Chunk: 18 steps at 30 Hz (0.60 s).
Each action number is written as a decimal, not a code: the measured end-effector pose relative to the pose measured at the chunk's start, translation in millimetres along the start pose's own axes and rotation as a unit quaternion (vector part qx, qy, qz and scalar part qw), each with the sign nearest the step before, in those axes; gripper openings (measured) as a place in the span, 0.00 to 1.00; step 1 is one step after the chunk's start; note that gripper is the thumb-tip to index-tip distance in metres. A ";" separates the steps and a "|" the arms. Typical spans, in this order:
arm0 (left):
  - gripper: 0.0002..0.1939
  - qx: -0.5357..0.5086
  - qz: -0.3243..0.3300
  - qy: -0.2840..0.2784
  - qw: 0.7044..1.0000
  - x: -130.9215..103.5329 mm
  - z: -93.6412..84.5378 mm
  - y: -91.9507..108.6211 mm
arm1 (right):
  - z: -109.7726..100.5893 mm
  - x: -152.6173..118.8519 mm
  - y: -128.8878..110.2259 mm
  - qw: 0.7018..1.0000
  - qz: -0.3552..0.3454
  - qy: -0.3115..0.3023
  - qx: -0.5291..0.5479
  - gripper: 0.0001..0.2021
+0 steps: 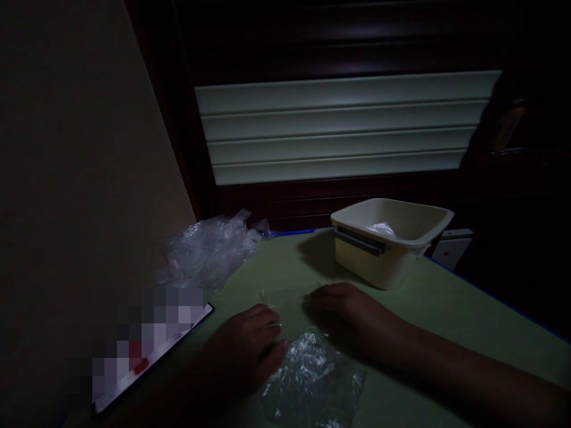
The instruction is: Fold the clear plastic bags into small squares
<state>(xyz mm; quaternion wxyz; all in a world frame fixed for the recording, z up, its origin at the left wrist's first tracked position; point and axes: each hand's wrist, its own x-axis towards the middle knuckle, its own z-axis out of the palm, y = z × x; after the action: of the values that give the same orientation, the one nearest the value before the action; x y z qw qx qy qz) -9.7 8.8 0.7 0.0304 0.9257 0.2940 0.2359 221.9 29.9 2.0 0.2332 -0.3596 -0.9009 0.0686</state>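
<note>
A crumpled see-through plastic bag [312, 380] lay on the green tabletop [285, 261], nearest the person, just in front of and between the two hands. It looked very light, limp and a little slippery, the sort of thin film that would cling, crease and slide at a touch rather than hold a shape; a hard tug could probably have stretched or torn it. The best hold seemed to be a soft pinch at a corner or along an edge, since the wrinkled middle would only have bunched up. The left hand [250, 348] was half curled at the bag's far left side, its thumb apart from the fingers. The right hand [345, 300] reached in beyond the bag, fingers bent down low; in that gloom one could not tell whether either had film between its fingertips. Farther off, a heap of plastic [209, 249] sat by the wall [89, 148], and a pale tub [370, 258] stood on the right with something shiny inside.
</note>
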 end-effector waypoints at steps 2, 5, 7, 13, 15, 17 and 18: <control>0.13 0.001 0.002 0.000 1.000 -0.7 0.7 -0.6 | 0.2 0.1 8.6 0.998 0.057 0.019 0.012 0.12; 0.14 0.007 0.007 0.004 1.000 -1.7 2.5 -2.8 | 1.3 0.4 21.6 0.989 0.140 0.035 0.013 0.09; 0.14 0.010 0.009 0.003 1.000 -2.0 3.3 -3.9 | 3.1 1.0 27.8 0.986 0.165 0.037 0.012 0.09; 0.14 0.020 0.012 0.001 1.000 -1.7 3.2 -2.8 | 10.5 4.9 36.4 0.982 0.181 0.039 0.031 0.09; 0.14 0.022 0.015 0.011 1.000 -2.0 3.7 -2.1 | 12.5 6.0 38.8 0.980 0.189 0.045 0.040 0.09; 0.15 0.026 0.014 0.023 0.999 -2.3 4.7 -2.0 | 13.8 6.7 40.7 0.978 0.198 0.052 0.050 0.09; 0.14 0.029 0.012 0.031 0.999 -2.3 5.3 -2.5 | 14.2 7.0 41.2 0.976 0.202 0.056 0.055 0.08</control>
<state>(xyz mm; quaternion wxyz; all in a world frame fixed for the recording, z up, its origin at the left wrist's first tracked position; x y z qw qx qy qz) -10.2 10.0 -5.5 -0.0084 0.9219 0.2905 0.2562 236.2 65.4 -19.9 0.2840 -0.5238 -0.7901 0.1435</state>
